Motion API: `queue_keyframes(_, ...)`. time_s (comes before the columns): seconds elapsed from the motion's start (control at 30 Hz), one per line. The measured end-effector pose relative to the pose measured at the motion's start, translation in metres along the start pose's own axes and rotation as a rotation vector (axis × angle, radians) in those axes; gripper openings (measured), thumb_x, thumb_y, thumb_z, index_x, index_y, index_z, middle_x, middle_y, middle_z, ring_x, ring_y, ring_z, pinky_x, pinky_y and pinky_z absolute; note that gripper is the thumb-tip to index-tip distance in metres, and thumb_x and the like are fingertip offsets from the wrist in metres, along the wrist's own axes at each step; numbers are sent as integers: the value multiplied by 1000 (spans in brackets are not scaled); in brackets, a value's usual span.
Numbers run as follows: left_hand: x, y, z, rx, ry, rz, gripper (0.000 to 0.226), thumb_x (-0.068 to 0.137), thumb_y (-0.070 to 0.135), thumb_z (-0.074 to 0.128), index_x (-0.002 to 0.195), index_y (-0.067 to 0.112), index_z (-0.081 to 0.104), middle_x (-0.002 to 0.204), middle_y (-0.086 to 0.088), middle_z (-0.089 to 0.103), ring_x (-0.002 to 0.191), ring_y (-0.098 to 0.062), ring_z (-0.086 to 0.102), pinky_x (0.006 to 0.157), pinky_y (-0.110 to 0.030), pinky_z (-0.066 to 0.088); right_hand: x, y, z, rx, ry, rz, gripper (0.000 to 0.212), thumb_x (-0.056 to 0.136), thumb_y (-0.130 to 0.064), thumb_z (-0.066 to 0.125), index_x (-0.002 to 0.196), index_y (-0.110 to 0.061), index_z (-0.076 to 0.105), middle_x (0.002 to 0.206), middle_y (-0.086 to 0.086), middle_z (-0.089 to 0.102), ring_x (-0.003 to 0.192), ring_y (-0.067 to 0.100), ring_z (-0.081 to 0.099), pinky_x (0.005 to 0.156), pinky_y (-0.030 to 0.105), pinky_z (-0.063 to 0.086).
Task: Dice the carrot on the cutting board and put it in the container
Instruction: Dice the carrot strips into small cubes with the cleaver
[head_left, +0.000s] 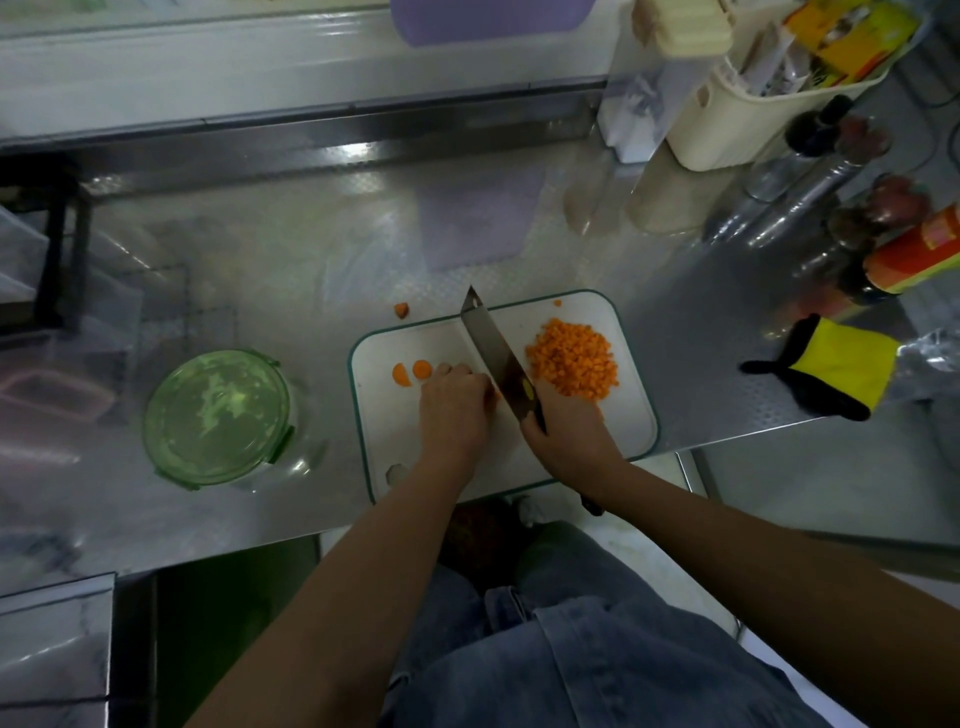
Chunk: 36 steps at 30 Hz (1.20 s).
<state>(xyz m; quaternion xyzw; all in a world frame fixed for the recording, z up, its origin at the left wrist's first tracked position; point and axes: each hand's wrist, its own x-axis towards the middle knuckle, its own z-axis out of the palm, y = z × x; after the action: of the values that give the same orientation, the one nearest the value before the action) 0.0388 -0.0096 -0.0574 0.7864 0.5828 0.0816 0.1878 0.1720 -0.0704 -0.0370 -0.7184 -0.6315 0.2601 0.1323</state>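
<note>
A white cutting board with a green rim lies on the steel counter. A heap of diced carrot sits on its right part. Two carrot slices lie at the left of the board. My left hand is curled over a small carrot piece that is mostly hidden beside the blade. My right hand grips the handle of a cleaver, whose blade points away from me across the board. The round glass container with a green lid stands to the left of the board.
A carrot end lies on the counter just beyond the board. A yellow and black cloth lies at the right. Bottles and jars and a cream utensil holder crowd the back right. The counter edge runs close below the board.
</note>
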Motion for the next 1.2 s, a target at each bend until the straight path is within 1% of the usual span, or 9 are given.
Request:
queue_keyframes(0.23, -1, -2, 4, -106, 4, 4, 15, 82, 6, 60, 76, 7, 73, 74, -14, 59, 72, -31, 54, 61, -36, 37, 1, -8, 13, 5, 6, 49, 18, 92, -14, 49, 106, -3, 49, 72, 8, 49, 67, 29, 55, 57, 40, 42)
queue_keyframes(0.37, -1, -3, 5, -119, -5, -1, 13, 80, 6, 60, 75, 8, 72, 71, -13, 59, 70, -31, 54, 59, -36, 38, 9, -8, 16, 15, 28, 39, 28, 92, -12, 48, 118, 0, 48, 74, 16, 59, 64, 33, 57, 53, 40, 40)
queue_keyframes(0.53, -2, -2, 3, -210, 15, -53, 7, 76, 3, 63, 72, 9, 62, 72, -12, 63, 68, -28, 58, 60, -38, 46, 12, -7, 10, 74, 56, 26, 22, 93, -12, 48, 112, -2, 49, 71, 11, 58, 58, 24, 52, 52, 33, 34)
queue_keyframes(0.67, -1, -2, -2, -228, -5, -58, 10, 76, 1, 61, 73, 6, 69, 73, -13, 64, 67, -27, 58, 62, -37, 47, 8, -6, 6, 48, 35, -5, 20, 93, -13, 49, 110, -2, 50, 73, 14, 59, 61, 28, 56, 54, 39, 40)
queue_keyframes(0.77, -1, -2, -3, -217, -9, -57, 13, 77, 0, 60, 77, 5, 72, 75, -14, 64, 67, -26, 58, 61, -33, 44, 7, -7, 6, 13, 18, -8, 21, 92, -14, 49, 109, -2, 49, 72, 12, 59, 64, 31, 57, 54, 38, 39)
queue_keyframes(0.9, -1, -1, -2, -211, -7, -63, 14, 79, 1, 60, 77, 5, 73, 72, -13, 62, 65, -26, 57, 58, -31, 39, 5, -8, 9, 18, -16, 10, 10, 91, -14, 48, 97, -6, 46, 66, 4, 46, 59, 28, 50, 52, 35, 33)
queue_keyframes(1.03, 0, 0, -1, -197, 0, -64, 14, 80, 3, 60, 75, 7, 72, 70, -12, 60, 61, -22, 50, 56, -28, 28, 6, -8, 13, 23, -13, 27, 14, 91, -14, 47, 102, -5, 46, 64, -2, 40, 59, 22, 46, 53, 34, 32)
queue_keyframes(1.1, 1, 0, -1, -188, -3, -69, 13, 80, 5, 61, 76, 8, 73, 70, -12, 60, 61, -21, 51, 57, -26, 25, 8, -9, 15, 27, -6, 43, 18, 92, -13, 48, 107, -3, 47, 65, -2, 43, 59, 23, 48, 52, 35, 34)
queue_keyframes(1.2, 0, 1, -1, -187, -20, -67, 14, 82, 9, 62, 77, 8, 74, 71, -12, 60, 61, -23, 53, 57, -26, 26, 7, -9, 20, 27, 11, 50, 22, 92, -13, 48, 112, -4, 47, 72, 10, 55, 63, 29, 56, 53, 42, 43)
